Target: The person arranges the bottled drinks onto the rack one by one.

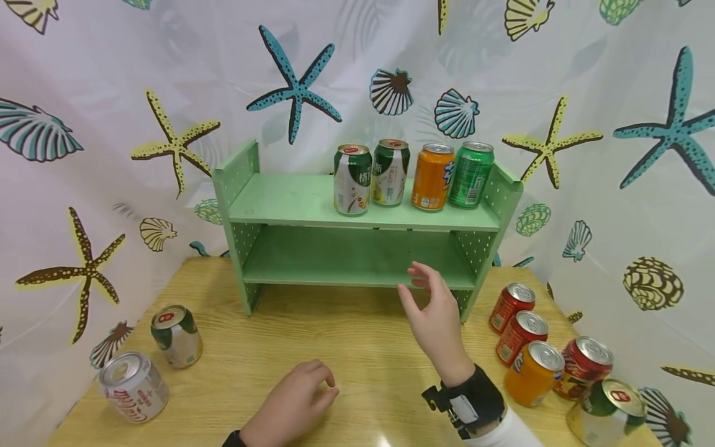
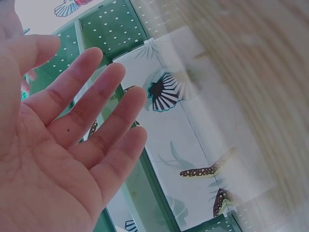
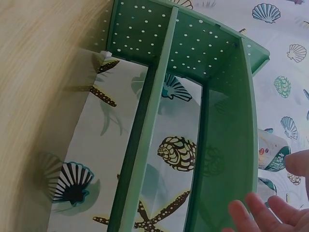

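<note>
Watching light wooden table [image 1: 357,338] | green perforated two-tier shelf [image 1: 290,195] | right hand [image 1: 438,316], left hand [image 1: 298,400]: fingers apart, gripping nothing | I judge work partway: four green-white, orange or green metal cans [image 1: 391,177] up top, seven multicoloured drink cans [image 1: 533,372] on table

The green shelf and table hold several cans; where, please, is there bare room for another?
On the shelf, the top board is bare left of four cans; the lower board looks bare. The table is bare between the two left cans and the left hand. Crowded: top board's right end, around the table's five right cans.
</note>
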A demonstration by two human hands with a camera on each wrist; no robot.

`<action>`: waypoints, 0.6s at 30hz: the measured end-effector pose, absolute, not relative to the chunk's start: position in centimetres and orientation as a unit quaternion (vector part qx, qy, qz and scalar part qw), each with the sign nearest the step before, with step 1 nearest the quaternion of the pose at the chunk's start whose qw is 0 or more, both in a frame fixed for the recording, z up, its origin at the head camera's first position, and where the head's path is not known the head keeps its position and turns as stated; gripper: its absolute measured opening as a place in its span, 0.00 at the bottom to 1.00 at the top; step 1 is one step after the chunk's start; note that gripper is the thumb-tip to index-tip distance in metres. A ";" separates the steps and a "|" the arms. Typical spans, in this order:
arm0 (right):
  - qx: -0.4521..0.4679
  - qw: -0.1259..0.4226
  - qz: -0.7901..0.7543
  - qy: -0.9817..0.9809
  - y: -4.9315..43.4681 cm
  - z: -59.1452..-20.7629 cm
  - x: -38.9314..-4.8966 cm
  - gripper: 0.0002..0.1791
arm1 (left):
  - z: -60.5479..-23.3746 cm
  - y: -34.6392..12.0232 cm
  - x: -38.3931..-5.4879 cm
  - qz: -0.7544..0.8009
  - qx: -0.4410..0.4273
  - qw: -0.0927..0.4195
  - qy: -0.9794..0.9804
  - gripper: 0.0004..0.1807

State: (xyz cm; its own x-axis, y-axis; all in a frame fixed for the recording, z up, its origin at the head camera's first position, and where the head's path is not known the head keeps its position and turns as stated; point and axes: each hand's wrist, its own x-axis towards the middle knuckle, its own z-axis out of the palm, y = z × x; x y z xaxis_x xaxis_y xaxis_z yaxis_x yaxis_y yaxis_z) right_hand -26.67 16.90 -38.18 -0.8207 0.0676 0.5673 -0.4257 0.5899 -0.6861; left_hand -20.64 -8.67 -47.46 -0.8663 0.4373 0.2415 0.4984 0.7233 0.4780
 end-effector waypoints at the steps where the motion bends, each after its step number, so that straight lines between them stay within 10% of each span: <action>1: 0.105 0.279 0.438 -0.848 16.9 -38.4 -26.6 0.27 | -47.5 -8.7 -20.6 -0.274 -0.253 0.057 -0.926 0.04; 18: 0.083 0.251 0.444 -0.856 17.8 -41.6 -25.5 0.26 | -47.1 -8.6 -20.5 -0.276 -0.256 0.042 -0.925 0.03</action>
State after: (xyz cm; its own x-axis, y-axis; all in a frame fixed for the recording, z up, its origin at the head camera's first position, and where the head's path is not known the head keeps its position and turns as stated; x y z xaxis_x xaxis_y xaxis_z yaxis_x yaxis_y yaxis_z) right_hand -25.46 17.76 -41.61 -0.8597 0.0810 0.5043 -0.3653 0.5926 -0.7180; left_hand -20.53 -8.61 -47.11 -0.8649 0.4517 0.2189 0.4978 0.7165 0.4887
